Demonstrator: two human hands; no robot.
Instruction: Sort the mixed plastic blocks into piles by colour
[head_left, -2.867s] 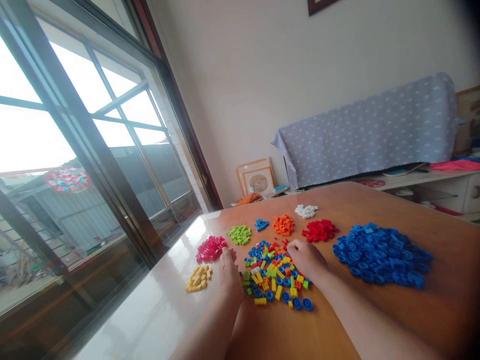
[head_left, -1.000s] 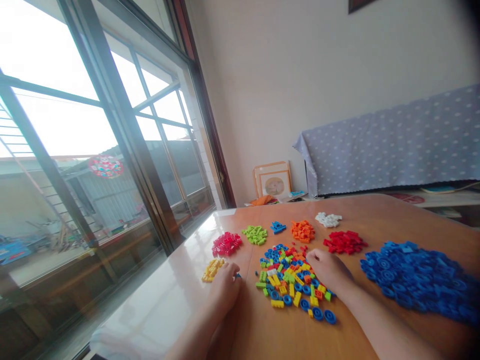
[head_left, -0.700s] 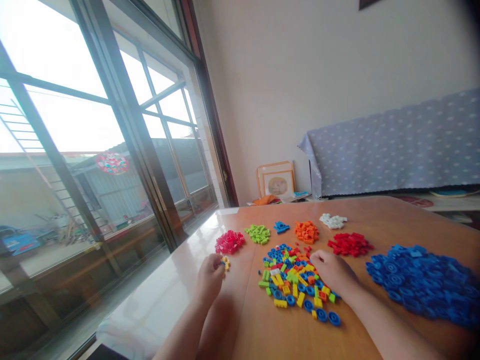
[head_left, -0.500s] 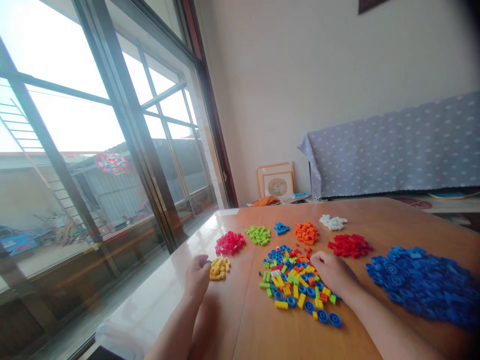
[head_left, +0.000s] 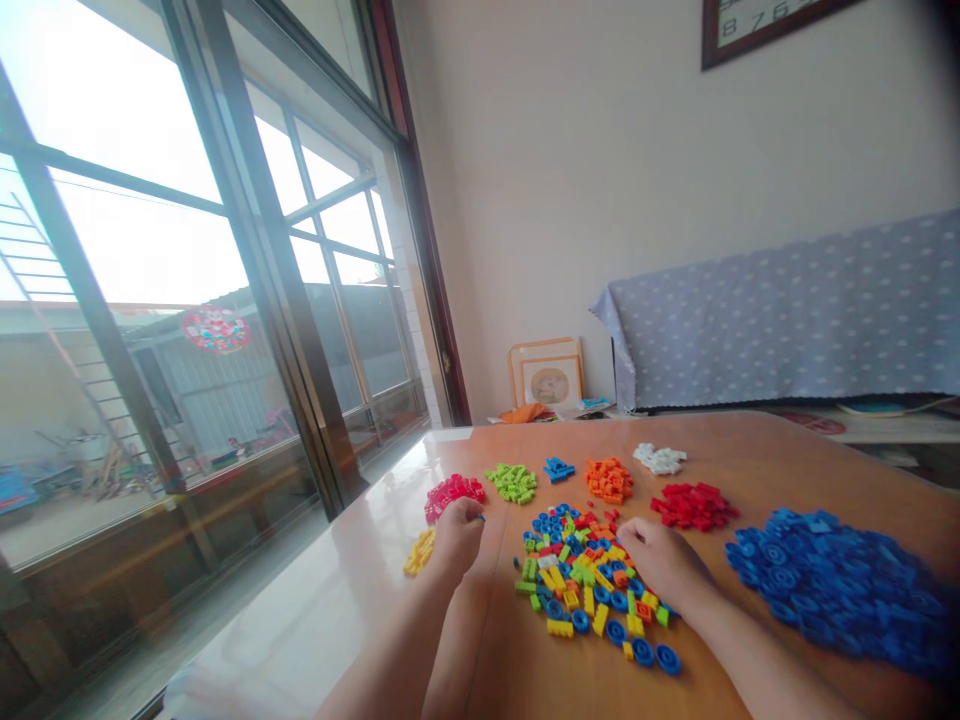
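Note:
My left hand (head_left: 459, 538) is raised over the table between the yellow bricks (head_left: 418, 552) and the mixed pile, its fingers pinched on a small blue brick (head_left: 482, 518) of which only a tip shows. It partly covers the yellow bricks and the edge of the pink brick pile (head_left: 454, 492). At the right edge of the mixed pile of toy bricks (head_left: 577, 575), my right hand (head_left: 660, 555) is closed with curled fingers. Whatever it may hold is hidden. The mixed pile has yellow, green, orange and red bricks and round blue pieces.
Sorted piles lie beyond: green bricks (head_left: 511, 483), blue bricks (head_left: 558, 470), orange bricks (head_left: 608, 481), white pieces (head_left: 659, 459) and red bricks (head_left: 694, 506). A large heap of round blue pieces (head_left: 832, 590) spreads at right. Windows (head_left: 300, 300) line the left side.
My left hand has moved right, away from the yellow bricks towards the mixed pile, with the small blue brick still pinched. My right hand stays by the pile. The view has tilted up slightly.

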